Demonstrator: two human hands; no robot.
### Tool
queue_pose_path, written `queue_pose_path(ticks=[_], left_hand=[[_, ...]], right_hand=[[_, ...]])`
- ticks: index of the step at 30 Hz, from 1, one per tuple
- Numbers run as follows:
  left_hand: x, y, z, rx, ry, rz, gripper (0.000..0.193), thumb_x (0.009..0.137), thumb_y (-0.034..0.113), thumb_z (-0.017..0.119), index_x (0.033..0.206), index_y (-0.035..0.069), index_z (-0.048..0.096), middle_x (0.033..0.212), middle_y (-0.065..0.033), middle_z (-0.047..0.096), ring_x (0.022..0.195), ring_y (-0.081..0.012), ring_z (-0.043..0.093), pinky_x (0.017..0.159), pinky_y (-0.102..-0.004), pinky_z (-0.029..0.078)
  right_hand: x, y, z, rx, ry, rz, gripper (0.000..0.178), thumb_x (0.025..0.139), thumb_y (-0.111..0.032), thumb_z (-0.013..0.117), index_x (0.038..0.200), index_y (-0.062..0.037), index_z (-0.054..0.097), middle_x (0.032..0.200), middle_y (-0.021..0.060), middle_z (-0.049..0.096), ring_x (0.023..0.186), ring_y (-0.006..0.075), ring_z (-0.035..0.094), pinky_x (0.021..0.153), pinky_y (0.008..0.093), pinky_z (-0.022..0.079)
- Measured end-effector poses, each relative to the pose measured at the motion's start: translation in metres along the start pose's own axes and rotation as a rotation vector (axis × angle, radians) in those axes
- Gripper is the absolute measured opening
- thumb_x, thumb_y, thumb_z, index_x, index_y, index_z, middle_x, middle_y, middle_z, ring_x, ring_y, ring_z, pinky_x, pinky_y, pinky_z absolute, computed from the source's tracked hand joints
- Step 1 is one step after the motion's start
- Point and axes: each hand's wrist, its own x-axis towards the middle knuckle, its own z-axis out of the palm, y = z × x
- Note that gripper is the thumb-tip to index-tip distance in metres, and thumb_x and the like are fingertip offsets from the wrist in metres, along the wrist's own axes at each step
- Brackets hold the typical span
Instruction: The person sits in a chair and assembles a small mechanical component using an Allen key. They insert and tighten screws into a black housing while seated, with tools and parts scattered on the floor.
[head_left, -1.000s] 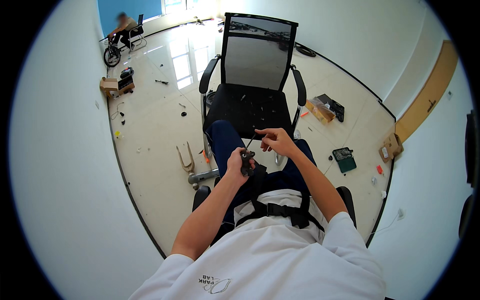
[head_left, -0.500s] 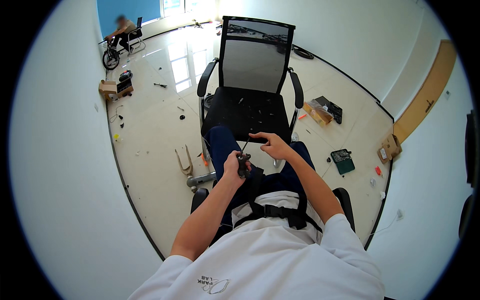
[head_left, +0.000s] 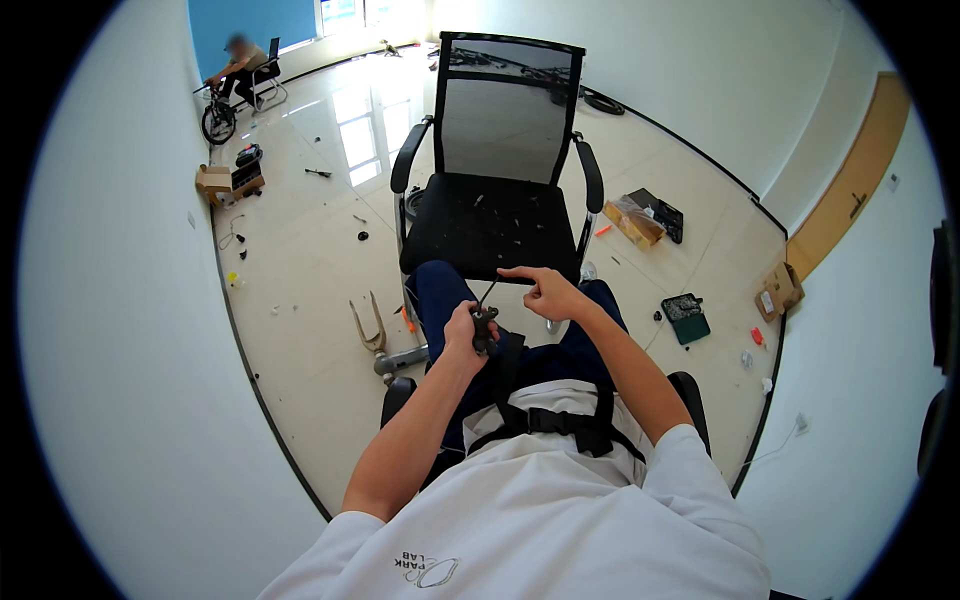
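My left hand (head_left: 464, 328) is closed around a small dark mechanical part (head_left: 485, 328), held above my left thigh; its exact kind is too small to tell. A thin dark rod (head_left: 488, 290), which looks like a hex key, rises from that part toward the chair. My right hand (head_left: 548, 291) has its index finger stretched out, the fingertip touching the rod's upper end. The thumb stands apart from the rod and the other fingers are curled. Just ahead is a black chair seat (head_left: 470, 225) with several small pieces scattered on it.
A bicycle fork (head_left: 370, 325) lies on the floor at left, beside a grey tube (head_left: 405, 360). At right are a green case (head_left: 690, 326), a yellow box (head_left: 632, 224) and a cardboard box (head_left: 780, 292). Another person (head_left: 243, 70) sits by a bicycle at the far left.
Both hands keep nearly the same pose. The rod leans slightly more to the right, and the whole view has shifted a little.
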Motion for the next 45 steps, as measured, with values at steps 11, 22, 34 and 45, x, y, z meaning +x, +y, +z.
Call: queue_pose_path(ticks=[11, 22, 34, 45], left_hand=[[0.005, 0.0, -0.006, -0.04, 0.038, 0.006, 0.022, 0.094, 0.024, 0.048, 0.086, 0.004, 0.053, 0.07, -0.0082, 0.056, 0.055, -0.0187, 0.056, 0.05, -0.0346, 0.048], [0.005, 0.003, -0.005, -0.039, 0.101, 0.049, 0.022, 0.095, 0.024, 0.048, 0.09, 0.003, 0.051, 0.07, -0.01, 0.056, 0.053, -0.0198, 0.056, 0.047, -0.0352, 0.048], [0.003, 0.006, -0.005, -0.024, 0.134, 0.084, 0.023, 0.094, 0.026, 0.05, 0.087, 0.004, 0.053, 0.07, -0.0094, 0.057, 0.052, -0.0197, 0.056, 0.046, -0.035, 0.048], [0.005, 0.009, -0.004, -0.075, 0.024, 0.123, 0.023, 0.092, 0.028, 0.051, 0.079, 0.009, 0.05, 0.062, -0.006, 0.053, 0.051, -0.0179, 0.054, 0.044, -0.0317, 0.047]], right_hand=[[-0.025, -0.007, -0.004, -0.013, -0.097, 0.094, 0.086, 0.068, 0.007, 0.048, 0.149, -0.0192, 0.037, 0.052, 0.006, 0.051, 0.043, 0.0112, 0.046, 0.053, 0.0258, 0.042], [-0.042, 0.004, -0.002, 0.025, -0.097, 0.069, 0.085, 0.073, 0.006, 0.052, 0.152, -0.0141, 0.031, 0.05, 0.0, 0.043, 0.044, 0.0085, 0.042, 0.052, 0.023, 0.038], [-0.085, -0.014, -0.003, -0.001, -0.099, 0.097, 0.081, 0.078, 0.004, 0.052, 0.153, -0.0167, 0.031, 0.048, -0.0023, 0.037, 0.044, 0.0082, 0.033, 0.051, 0.0237, 0.034], [-0.104, -0.033, -0.007, 0.068, -0.028, 0.08, 0.074, 0.08, 0.005, 0.055, 0.149, -0.013, 0.038, 0.049, -0.004, 0.038, 0.045, 0.0055, 0.032, 0.049, 0.0229, 0.032]])
